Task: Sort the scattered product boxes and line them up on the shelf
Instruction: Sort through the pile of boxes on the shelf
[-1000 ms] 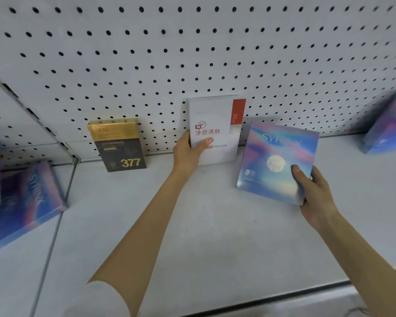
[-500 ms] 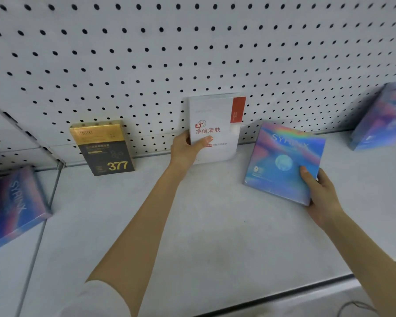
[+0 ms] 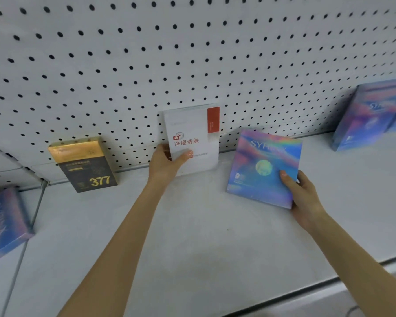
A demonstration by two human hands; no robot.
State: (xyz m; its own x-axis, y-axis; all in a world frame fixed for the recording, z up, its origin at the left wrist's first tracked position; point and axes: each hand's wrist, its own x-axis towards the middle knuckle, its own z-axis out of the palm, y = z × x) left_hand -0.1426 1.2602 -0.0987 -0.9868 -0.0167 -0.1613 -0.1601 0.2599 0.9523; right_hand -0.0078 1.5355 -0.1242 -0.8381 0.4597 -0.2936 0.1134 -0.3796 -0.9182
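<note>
Currently: the person is lining 2 boxes up along the pegboard.
Left hand: gripping the white box by its lower left edge, thumb across the front; it is standing at the back of the shelf.
Right hand: pinching the iridescent box at its lower right corner, tilted, just beside the white one.
Next: probably calling for standing it square, in line with the black-and-gold box.

On the white shelf, a black-and-gold box marked 377 stands upright at the far left. A white box with red print stands at the far centre, gripped by the left hand. To its right, the right hand holds an iridescent blue-pink box tilted.
</note>
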